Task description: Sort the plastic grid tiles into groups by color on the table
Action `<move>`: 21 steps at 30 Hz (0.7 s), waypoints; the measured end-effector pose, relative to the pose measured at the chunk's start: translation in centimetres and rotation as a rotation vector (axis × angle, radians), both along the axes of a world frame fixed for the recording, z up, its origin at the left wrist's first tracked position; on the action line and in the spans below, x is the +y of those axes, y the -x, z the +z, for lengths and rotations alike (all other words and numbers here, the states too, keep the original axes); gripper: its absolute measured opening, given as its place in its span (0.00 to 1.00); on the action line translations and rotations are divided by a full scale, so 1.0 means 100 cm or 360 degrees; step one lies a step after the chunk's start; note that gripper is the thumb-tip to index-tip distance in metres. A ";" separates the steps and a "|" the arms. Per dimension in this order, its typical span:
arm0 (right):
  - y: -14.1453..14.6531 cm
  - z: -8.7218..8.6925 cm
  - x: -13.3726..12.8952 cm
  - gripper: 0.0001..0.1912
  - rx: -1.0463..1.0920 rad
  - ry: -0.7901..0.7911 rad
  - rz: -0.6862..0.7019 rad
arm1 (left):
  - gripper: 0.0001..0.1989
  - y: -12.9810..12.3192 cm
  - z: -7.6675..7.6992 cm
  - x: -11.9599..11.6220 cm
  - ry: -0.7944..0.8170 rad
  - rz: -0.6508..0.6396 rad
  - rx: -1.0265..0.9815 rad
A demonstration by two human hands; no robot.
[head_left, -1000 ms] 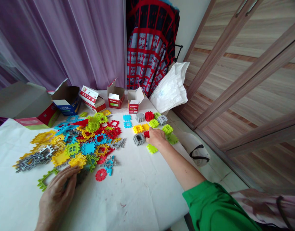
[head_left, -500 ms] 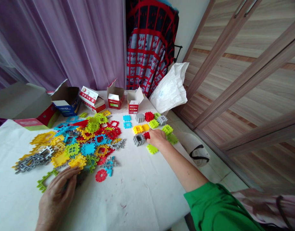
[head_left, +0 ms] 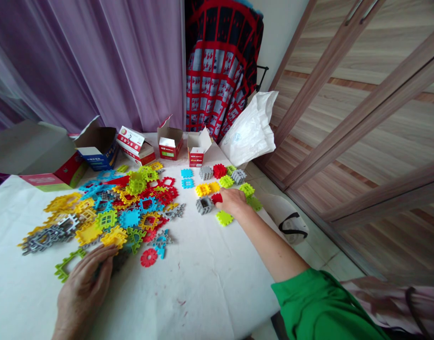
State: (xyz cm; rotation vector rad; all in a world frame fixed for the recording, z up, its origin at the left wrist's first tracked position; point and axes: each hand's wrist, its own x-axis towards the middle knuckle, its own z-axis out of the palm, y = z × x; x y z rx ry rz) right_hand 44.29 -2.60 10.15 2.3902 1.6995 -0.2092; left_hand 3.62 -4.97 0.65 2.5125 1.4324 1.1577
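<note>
My right hand [head_left: 233, 201] reaches to the right-hand group of plastic interlocking pieces. Its fingers are closed on a small red piece [head_left: 216, 198], partly hidden by the hand. Just left of it sits a grey block built of notched pieces [head_left: 204, 206], and a flat lime-green piece [head_left: 224, 218] lies nearer me. My left hand [head_left: 87, 278] rests at the front of the mixed pile, fingers stretched and thumb apart, fingertips against a yellow notched piece [head_left: 115, 237]. Dark grey under that hand is unclear. A green frame piece [head_left: 68, 265] lies left of it.
Several opened cardboard boxes, among them a blue one [head_left: 99, 161] and a red-white one [head_left: 196, 157], line the table's back. A white bag [head_left: 250, 130] stands at the far right corner. A red round piece [head_left: 149, 258] lies before the pile. Wooden cabinet doors [head_left: 344, 118] rise at right.
Hardly anything differs. Both hands keep almost the same places, my right hand still at the red piece, and the view has shifted very slightly.
</note>
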 end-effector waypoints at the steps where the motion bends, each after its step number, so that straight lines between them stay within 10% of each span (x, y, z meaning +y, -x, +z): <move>1: -0.004 0.003 0.000 0.20 0.0005 -0.0017 -0.0001 | 0.12 0.000 0.000 0.000 0.0001 0.0004 0.0001; 8: -0.043 0.029 -0.003 0.16 0.0000 -0.0226 -0.0034 | 0.13 0.000 0.003 0.000 -0.0025 -0.0004 0.0023; 21: -0.028 0.004 0.004 0.23 -0.0027 0.0081 0.0541 | 0.12 0.000 0.003 -0.001 -0.0035 0.0006 0.0049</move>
